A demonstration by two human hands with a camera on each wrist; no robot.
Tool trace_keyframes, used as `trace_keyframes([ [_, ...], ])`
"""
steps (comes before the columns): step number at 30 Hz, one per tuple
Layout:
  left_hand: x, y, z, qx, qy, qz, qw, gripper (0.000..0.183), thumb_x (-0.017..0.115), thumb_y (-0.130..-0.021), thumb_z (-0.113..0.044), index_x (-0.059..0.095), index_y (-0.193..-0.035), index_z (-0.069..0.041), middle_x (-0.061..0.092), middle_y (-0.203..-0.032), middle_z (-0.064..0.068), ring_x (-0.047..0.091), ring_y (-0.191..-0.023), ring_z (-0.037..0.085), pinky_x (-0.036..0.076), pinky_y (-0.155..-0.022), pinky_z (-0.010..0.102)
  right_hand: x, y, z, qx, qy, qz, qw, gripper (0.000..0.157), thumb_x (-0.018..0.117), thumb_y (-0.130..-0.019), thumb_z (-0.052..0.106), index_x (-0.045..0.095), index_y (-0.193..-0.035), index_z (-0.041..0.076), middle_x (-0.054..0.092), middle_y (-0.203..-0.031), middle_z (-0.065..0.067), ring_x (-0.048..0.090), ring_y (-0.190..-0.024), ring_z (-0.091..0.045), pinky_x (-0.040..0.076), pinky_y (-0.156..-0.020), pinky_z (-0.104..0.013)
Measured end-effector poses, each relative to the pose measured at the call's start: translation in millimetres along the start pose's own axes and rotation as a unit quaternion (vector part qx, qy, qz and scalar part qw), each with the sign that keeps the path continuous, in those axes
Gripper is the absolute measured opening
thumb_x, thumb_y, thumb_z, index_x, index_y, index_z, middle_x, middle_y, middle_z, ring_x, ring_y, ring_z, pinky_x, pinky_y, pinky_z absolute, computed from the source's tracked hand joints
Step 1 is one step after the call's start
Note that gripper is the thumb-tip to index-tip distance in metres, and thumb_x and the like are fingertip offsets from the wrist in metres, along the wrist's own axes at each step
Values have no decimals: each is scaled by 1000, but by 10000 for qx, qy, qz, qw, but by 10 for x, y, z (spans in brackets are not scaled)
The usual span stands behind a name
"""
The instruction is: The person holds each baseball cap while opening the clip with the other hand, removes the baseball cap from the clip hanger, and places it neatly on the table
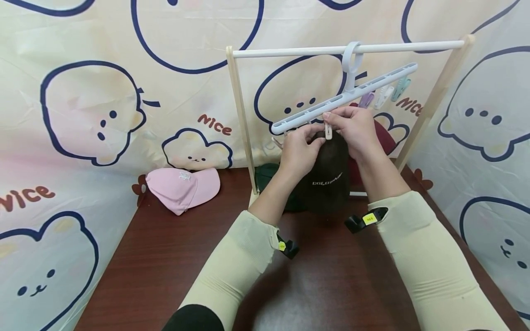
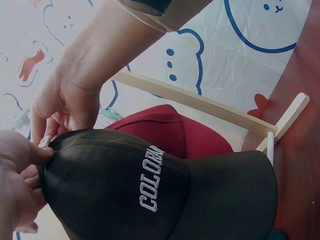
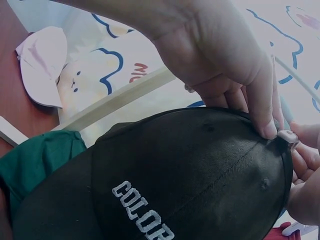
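A dark cap [image 1: 329, 172] with white lettering hangs brim-down below a pale blue clip hanger [image 1: 306, 115]. My left hand [image 1: 299, 151] pinches the cap's upper edge, its thumb on the outside of the crown, as the right wrist view shows. My right hand [image 1: 359, 128] pinches a small pale clip [image 1: 328, 131] at that same edge, beside the left thumb. In the right wrist view the clip [image 3: 287, 136] lies against the rim of the cap [image 3: 200, 165]. Whether its jaws bite the fabric is hard to see.
The hanger hooks over a white rod [image 1: 290, 52] on a wooden-sided rack [image 1: 242, 115]. Purple, white and teal clips [image 1: 400, 88] dangle at its right end. A red cap [image 2: 160, 125] and a green cap [image 3: 45, 160] are behind. A pink cap [image 1: 182, 186] lies on the brown table [image 1: 174, 262].
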State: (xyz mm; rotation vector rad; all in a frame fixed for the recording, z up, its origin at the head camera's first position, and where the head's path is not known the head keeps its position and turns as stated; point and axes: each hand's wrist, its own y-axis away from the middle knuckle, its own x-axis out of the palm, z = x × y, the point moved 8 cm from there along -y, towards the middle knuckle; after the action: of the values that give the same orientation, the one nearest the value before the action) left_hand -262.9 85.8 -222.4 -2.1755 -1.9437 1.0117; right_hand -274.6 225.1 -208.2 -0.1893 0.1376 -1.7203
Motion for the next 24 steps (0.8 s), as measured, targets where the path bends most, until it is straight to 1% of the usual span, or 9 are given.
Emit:
trace_keyframes([
  [5,-13,15,12,15,40,14,10000,24,67,-87,-15,69,-111,-16,70,-108,-3,62,-99,0,47,-89,16,7,-2,-5,-35,141,-39,9999,19,77,-78,22,75,-88,6,66,-84,-1,49,-99,-15,45,-74,-24],
  [9,-7,31,28,2,43,99,9999,23,67,-87,-14,69,-110,-16,70,-105,-4,62,-97,-1,47,-88,16,5,3,-14,-1,185,-59,9998,21,77,-78,23,75,-89,6,66,-84,-1,49,-97,-15,47,-72,-23],
  [12,1,49,47,-72,24,200,9998,23,67,-87,-15,69,-110,-16,70,-105,-4,62,-96,0,48,-89,18,1,10,-14,23,224,-70,9997,23,77,-77,24,74,-91,6,65,-85,-2,49,-95,-16,48,-72,-24],
  [15,9,82,69,-148,17,327,9994,24,67,-87,-16,69,-111,-16,70,-103,-4,62,-95,2,48,-90,21,-7,16,-10,34,263,-88,9996,27,77,-76,27,74,-93,6,64,-88,-3,49,-94,-16,48,-72,-26],
  [18,22,129,100,-202,36,494,9986,23,67,-88,-17,68,-111,-15,70,-102,-4,62,-95,3,49,-91,23,-16,18,-5,34,264,-99,9996,29,78,-76,28,74,-94,6,61,-93,-4,49,-92,-16,48,-69,-26],
  [21,31,187,134,-234,101,679,9974,23,66,-88,-17,68,-111,-15,70,-102,-4,62,-95,3,49,-90,23,-22,22,2,21,283,-107,9995,27,78,-76,27,74,-94,7,59,-94,-3,50,-85,-16,48,-68,-26],
  [24,13,259,176,-252,234,821,9960,22,66,-88,-17,68,-110,-15,70,-102,-4,63,-95,2,50,-89,22,-14,32,2,-22,319,-94,9994,28,78,-76,27,74,-95,7,61,-91,-2,53,-77,-15,49,-68,-26],
])
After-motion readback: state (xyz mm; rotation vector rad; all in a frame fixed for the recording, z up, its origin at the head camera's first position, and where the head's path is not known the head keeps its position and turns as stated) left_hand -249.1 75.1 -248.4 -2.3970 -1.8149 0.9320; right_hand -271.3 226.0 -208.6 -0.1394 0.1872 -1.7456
